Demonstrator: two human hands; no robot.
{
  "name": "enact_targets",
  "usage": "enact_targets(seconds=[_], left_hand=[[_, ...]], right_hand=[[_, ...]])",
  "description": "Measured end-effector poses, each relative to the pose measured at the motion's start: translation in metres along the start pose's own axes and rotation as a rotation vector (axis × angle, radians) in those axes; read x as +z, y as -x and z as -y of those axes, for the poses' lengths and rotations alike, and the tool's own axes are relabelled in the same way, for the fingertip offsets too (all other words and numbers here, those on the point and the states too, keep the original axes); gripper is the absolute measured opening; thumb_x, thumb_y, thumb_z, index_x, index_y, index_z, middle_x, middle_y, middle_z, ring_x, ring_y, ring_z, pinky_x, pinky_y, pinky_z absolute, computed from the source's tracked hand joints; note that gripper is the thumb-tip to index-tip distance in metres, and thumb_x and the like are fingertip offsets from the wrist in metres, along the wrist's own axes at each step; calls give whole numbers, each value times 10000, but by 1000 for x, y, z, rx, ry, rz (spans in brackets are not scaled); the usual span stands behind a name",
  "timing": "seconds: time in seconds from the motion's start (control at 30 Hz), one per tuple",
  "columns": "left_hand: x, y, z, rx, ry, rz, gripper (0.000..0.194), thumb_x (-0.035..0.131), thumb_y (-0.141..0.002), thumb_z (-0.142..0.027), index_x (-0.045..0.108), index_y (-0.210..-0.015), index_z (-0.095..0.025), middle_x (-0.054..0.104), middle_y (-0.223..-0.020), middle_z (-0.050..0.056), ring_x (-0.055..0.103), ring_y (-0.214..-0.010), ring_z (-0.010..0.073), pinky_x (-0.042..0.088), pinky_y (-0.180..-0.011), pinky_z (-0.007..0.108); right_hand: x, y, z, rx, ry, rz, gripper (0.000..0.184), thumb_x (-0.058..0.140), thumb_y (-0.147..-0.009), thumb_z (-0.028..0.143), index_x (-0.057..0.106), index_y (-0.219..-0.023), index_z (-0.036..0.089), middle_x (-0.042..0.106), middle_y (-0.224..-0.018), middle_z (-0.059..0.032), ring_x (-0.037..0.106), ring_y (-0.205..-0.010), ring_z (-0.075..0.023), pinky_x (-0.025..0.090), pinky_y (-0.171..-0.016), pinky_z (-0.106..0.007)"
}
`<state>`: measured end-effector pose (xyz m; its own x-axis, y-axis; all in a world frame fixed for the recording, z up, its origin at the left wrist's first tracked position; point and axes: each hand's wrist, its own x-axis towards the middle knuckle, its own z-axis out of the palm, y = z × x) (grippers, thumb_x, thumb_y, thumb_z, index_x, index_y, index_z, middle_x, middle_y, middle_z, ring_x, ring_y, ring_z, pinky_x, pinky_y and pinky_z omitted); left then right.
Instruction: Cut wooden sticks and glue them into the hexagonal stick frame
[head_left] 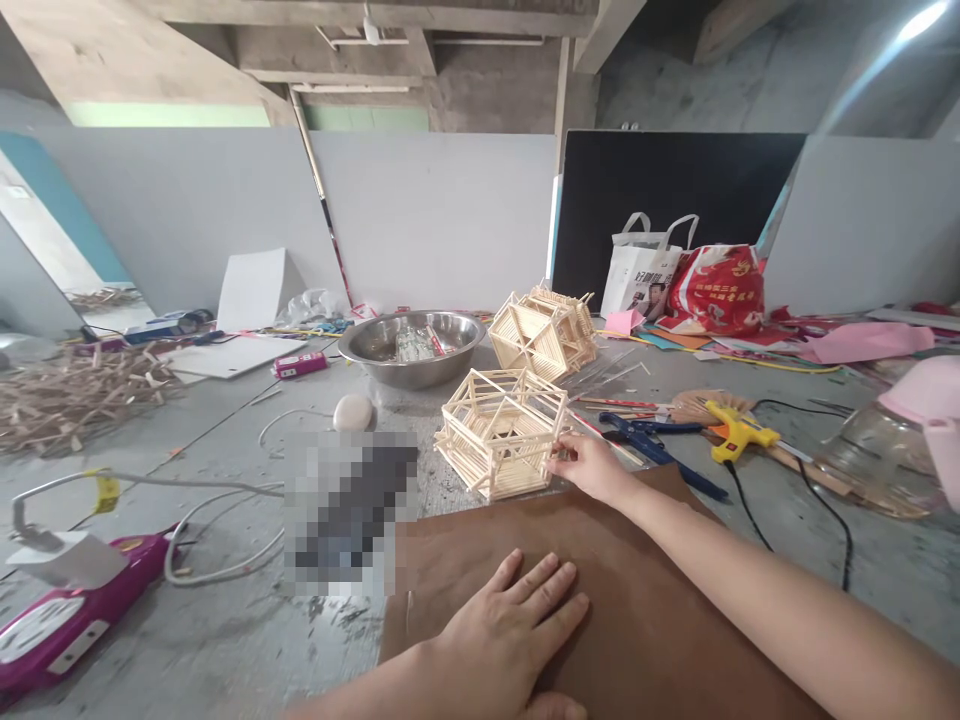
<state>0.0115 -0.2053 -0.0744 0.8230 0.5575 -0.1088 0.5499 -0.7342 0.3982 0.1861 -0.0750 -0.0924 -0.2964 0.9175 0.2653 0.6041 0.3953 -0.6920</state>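
While a tangled pile of thin sticks (75, 400) lies at the far left of the grey surface (225, 640), a magenta power strip (112, 590) with a white plug-in adapter (75, 560) sits nearer the person. Rightward come a smaller magenta power strip (300, 365), a round white object (352, 412) and a pixelated dark patch (352, 505), with a stainless-steel basin (412, 374) behind. The left hand (510, 625) lies palm down on a brown sheet (637, 610), fingers extended and slightly spread, grasping nothing. Beyond it stands an open six-sided stick frame (517, 480), just past the sheet's far edge, and a denser stick structure (544, 335) is behind that. The right hand (592, 465) has its fingers partly curled, thumb and index fingertips at the open frame's right side; whether they pinch a stick, I cannot tell. Farther right are blue-handled cutters (649, 440), a yellow glue gun (739, 432) and a transparent jug (874, 450) with a pink top (926, 395).
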Motion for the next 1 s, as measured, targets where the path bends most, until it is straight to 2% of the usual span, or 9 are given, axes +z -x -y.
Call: enact_targets(seconds=[0.2, 0.47, 0.63, 0.73, 0.8, 0.87, 0.9, 0.93, 1.0], left_hand=[[-2, 1, 2, -5, 4, -4, 667, 279, -784, -564, 161, -1332, -202, 162, -1384, 97, 130, -1260, 265, 110, -1008, 499], [-2, -1, 12, -18, -25, -23, 664, 282, -775, -573, 174, -1327, -220, 172, -1386, 83, 139, -1262, 247, 102, -1008, 494], [-8, -7, 27, -60, -146, -38, 682, 318, -769, -557, 188, -1325, -183, 184, -1379, 122, 157, -1255, 276, 147, -988, 515], [-8, -8, 32, -70, -203, -66, 698, 344, -746, -582, 250, -1304, -172, 238, -1363, 131, 213, -1239, 280, 196, -983, 497], [-1, -7, 28, -130, -257, -123, 661, 388, -733, -575, 360, -1246, -159, 351, -1310, 140, 304, -1199, 286, 261, -965, 470], [13, -4, 19, -311, -341, -210, 501, 418, -773, -467, 469, -1149, -141, 479, -1201, 152, 407, -1122, 302, 347, -902, 467], [21, -2, 14, -424, -391, -246, 390, 385, -820, -341, 475, -1141, -137, 494, -1180, 156, 429, -1099, 309, 379, -860, 480], [28, 0, 10, -475, -410, -253, 345, 362, -830, -247, 472, -1141, -145, 485, -1192, 153, 431, -1096, 319, 406, -822, 487], [38, 6, 4, -479, -394, -280, 341, 380, -802, -171, 465, -1131, -144, 468, -1206, 146, 405, -1120, 319, 402, -838, 484]], right_hand=[[0, -1, 14, 56, 86, -73, 181, 520, -671, 310, 648, -690, 183, 663, -650, -27, 588, -613, -167, 409, -591, -251], [-20, -8, 42, 66, 130, -104, 199, 506, -655, 318, 648, -640, 179, 662, -620, -40, 594, -621, -185, 386, -577, -251], [-33, -3, 56, 92, 135, -104, 198, 505, -655, 311, 652, -651, 179, 674, -653, -44, 601, -658, -192, 389, -605, -255], [-39, 4, 59, 106, 142, -101, 207, 508, -660, 327, 654, -665, 180, 673, -652, -40, 603, -660, -193, 390, -599, -254], [-41, 11, 57, 102, 149, -98, 199, 507, -662, 321, 648, -648, 182, 670, -645, -35, 600, -653, -188, 389, -591, -248], [-41, 20, 53, 107, 161, -100, 197, 503, -664, 317, 643, -636, 180, 663, -622, -34, 594, -621, -186, 387, -566, -246], [-40, 25, 50, 114, 169, -104, 197, 503, -665, 317, 643, -641, 180, 660, -609, -33, 590, -600, -185, 386, -552, -247], [-38, 30, 48, 117, 178, -112, 196, 505, -666, 317, 644, -649, 180, 657, -599, -34, 586, -579, -184, 386, -541, -249], [-35, 41, 43, 88, 200, -137, 181, 514, -669, 308, 644, -665, 181, 658, -605, -35, 585, -568, -182, 395, -555, -255]])
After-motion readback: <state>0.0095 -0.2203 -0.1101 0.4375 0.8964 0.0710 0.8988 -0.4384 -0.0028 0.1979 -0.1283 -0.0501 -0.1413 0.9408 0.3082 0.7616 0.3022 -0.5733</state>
